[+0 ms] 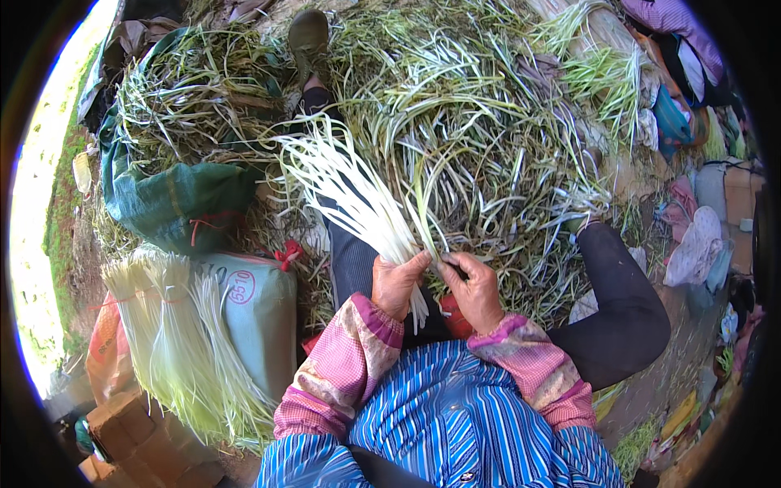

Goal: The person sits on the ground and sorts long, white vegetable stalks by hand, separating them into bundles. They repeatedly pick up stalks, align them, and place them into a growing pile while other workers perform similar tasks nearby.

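My left hand grips a bunch of long white stalks, which look like blanched chives. The bunch fans out up and to the left, and a few ends hang below my palm. Close beside it, my right hand pinches the lower end of a yellow-green stalk between thumb and fingers. My left thumb lies right by that pinch. Under and beyond both hands spreads a thick heap of loose leaves and trimmings, green, pale and brown mixed.
At the left, tied bundles of pale stalks lean on a stuffed pale sack bearing writing. Behind it, a green woven sack holds more trimmings. Cardboard boxes stand lower left. Greener stalks lie upper right, near another person's sleeve.
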`<state>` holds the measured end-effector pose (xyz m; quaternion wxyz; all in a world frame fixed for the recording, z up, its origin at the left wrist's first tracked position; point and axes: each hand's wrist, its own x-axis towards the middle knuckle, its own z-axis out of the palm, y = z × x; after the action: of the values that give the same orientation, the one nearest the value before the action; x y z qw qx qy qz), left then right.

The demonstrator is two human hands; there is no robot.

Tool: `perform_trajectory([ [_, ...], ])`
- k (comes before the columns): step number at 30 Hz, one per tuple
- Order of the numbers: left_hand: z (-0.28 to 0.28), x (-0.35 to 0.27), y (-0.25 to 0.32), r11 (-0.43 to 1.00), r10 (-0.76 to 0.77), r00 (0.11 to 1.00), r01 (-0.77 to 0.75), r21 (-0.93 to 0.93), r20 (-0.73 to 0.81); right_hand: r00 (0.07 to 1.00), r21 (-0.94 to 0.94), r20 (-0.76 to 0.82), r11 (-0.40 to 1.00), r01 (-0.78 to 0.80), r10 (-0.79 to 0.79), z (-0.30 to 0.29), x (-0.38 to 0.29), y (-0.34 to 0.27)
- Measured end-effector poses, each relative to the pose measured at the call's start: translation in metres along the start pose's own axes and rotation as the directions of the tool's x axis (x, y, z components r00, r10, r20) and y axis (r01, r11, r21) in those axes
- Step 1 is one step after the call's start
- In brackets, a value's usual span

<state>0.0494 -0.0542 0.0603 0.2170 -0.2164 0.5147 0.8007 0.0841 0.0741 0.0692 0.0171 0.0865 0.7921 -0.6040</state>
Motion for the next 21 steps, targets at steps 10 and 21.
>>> perform_trajectory([
  [10,-0.004,-0.014,0.006,0.975,0.120,0.980,-0.146,-0.165,-0.159,0.973,-0.359,-0.199,0.933,0.034,-0.112,-0.012,0.014,0.028],
  [21,-0.080,-0.011,0.043,0.933,0.115,0.927,-0.224,-0.281,-0.357,0.905,-0.830,-0.233,0.558,0.006,-0.355,-0.174,0.088,0.125],
])
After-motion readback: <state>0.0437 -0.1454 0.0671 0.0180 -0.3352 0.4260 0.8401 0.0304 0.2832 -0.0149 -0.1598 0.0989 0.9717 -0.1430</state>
